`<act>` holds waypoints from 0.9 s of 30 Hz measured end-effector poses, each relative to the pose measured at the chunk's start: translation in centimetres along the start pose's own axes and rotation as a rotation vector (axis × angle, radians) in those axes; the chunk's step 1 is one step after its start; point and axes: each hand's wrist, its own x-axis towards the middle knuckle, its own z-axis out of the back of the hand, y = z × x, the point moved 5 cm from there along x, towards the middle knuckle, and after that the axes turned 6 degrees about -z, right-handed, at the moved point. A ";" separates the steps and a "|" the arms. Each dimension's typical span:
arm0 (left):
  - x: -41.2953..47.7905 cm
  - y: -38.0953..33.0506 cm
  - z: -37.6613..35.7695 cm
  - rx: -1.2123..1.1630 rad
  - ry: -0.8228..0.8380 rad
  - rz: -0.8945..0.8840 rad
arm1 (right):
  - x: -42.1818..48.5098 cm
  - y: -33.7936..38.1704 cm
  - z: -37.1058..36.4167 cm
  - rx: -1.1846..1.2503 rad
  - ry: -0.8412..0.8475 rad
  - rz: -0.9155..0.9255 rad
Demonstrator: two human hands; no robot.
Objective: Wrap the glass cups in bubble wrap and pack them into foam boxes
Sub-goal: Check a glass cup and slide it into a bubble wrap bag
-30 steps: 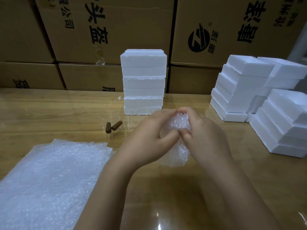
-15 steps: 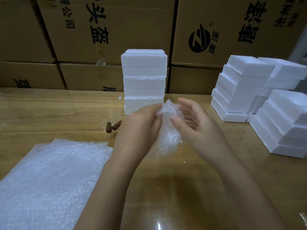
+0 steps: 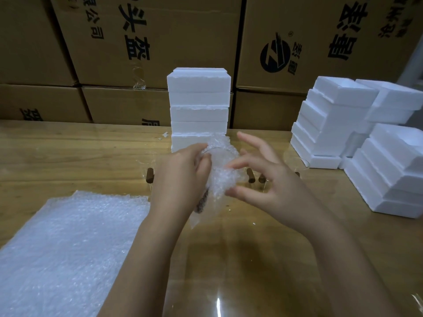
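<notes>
Half-wrapped glass cup held above table: likely light, brittle, slippery inside soft loose wrap. Clasped round its side by left hand; right hand spread open, fingertips at wrap. Best gripped round body, not loose tail.

A glossy wooden table.
Bubble wrap front left, foam box tower centre back, more foam stacks right, brown cylinders mid-table.

Bubble-wrapped cup in left hand, right hand beside
</notes>
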 end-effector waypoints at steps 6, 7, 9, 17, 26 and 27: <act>-0.3 -1.6 0.0 -0.019 0.008 -0.055 | 0.3 -0.2 0.3 0.015 -0.245 0.029; -0.4 -1.8 0.0 -0.009 0.014 -0.068 | 0.3 -0.1 0.2 0.010 -0.288 0.043; -0.4 -2.3 0.0 0.026 0.026 -0.106 | 0.1 0.3 0.0 -0.062 -0.381 0.085; -0.6 -3.6 0.6 0.001 0.012 -0.253 | 0.3 -1.3 -0.8 0.225 -0.459 -0.098; -1.2 -4.1 -0.4 -0.102 0.234 -0.334 | 0.7 -2.4 -0.4 0.341 -0.351 -0.242; -1.2 -4.1 -0.5 -0.081 0.233 -0.335 | 0.6 -2.1 -0.4 0.293 -0.351 -0.231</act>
